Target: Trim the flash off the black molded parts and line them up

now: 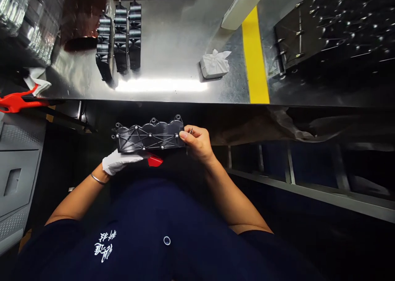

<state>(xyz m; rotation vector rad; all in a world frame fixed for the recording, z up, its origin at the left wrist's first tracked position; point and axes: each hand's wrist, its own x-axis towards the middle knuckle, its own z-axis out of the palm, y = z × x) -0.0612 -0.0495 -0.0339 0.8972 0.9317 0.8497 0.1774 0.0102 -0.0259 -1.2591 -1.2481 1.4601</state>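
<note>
A long black moulded plastic part (151, 137) with ribs and several round lugs is held level in front of my body, just short of the bench edge. My left hand (119, 161), in a white glove, holds it from below at its left half; most of those fingers are hidden behind it. Beside the gloved fingers, under the part, a red piece (155, 161) sticks out; what it belongs to is hidden. My bare right hand (199, 143) pinches the part's right end, thumb on the front face. A small thin metallic bit shows by its index finger, too small to name.
On the metal bench (173, 38) stand three similar black parts (121, 38), a white wrapped bundle (215, 63) and a white bottle (242, 7). Beyond yellow tape (256, 54) lie many black parts (348, 30). A red-handled tool (18, 102) is at left, above a grey crate (18, 166).
</note>
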